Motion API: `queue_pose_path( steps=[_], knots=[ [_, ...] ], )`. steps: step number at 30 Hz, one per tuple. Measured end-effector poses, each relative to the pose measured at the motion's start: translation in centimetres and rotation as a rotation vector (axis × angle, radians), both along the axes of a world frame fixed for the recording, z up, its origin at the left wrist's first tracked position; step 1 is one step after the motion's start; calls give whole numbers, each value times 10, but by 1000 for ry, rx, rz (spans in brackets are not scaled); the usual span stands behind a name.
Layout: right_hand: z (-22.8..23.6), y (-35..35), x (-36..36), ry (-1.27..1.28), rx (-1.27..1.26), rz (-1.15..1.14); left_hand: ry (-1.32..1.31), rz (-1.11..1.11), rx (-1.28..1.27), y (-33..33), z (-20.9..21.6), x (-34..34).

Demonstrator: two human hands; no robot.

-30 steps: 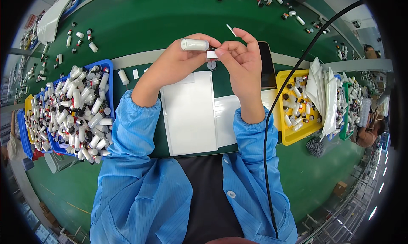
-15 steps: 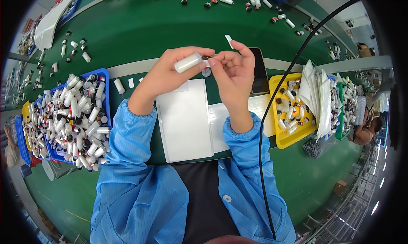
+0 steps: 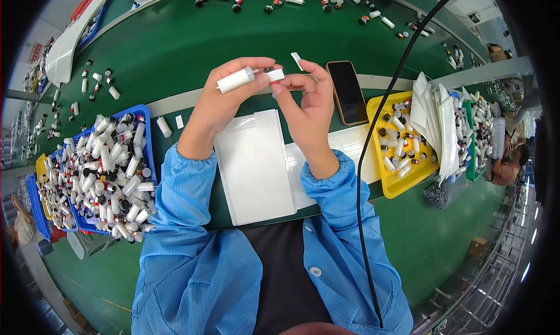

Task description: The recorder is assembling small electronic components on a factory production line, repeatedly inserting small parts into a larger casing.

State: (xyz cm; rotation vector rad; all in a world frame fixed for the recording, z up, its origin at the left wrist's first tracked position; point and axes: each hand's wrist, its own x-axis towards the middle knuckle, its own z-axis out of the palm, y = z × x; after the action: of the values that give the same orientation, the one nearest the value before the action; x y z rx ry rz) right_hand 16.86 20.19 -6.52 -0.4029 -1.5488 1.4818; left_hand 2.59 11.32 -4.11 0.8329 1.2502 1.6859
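My left hand (image 3: 213, 110) is closed around a white cylinder (image 3: 235, 80) with a translucent end, held tilted above the bench. A thin lead runs from the cylinder to a small dark part (image 3: 268, 70) between my hands. My right hand (image 3: 306, 110) pinches beside a small white sticker (image 3: 275, 75) on the piece there, with a bit of red showing below it. Another white strip (image 3: 296, 60) clings to my right index fingertip. Under my hands lies a white sheet (image 3: 256, 171). The fingers partly hide the joined parts.
To the left, a blue bin (image 3: 147, 116) is heaped with similar cylinders. A yellow tray (image 3: 402, 186) with fewer stands at the right, near a phone (image 3: 348, 93). A black cable (image 3: 363, 160) hangs across the right side. More parts lie on the green conveyor (image 3: 233, 34).
My hands have shifted slightly, and the white sticker now shows between them at the dark part. The cylinder is tilted a little differently. The view has moved slightly.
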Motion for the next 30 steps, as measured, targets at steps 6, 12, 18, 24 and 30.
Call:
queue_pose_path(
  steps=[6, 12, 18, 24, 30],
  knots=[
    [-4, 1, 1, 22, 204, -51, -110, 9, -10, 0, 3, 5],
    [-4, 3, 2, -1, 201, -25, -165, 47, 49, 4, 2, 14],
    [4, 1, 3, 118, -130, 142, -167, 39, 54, 3, 0, 17],
    [1, 5, 1, 273, -736, 346, -45, 6, 83, 3, -10, 18],
    [0, 0, 4, 300, -689, 361, 153, -28, 84, -1, 13, 28]
  ],
)
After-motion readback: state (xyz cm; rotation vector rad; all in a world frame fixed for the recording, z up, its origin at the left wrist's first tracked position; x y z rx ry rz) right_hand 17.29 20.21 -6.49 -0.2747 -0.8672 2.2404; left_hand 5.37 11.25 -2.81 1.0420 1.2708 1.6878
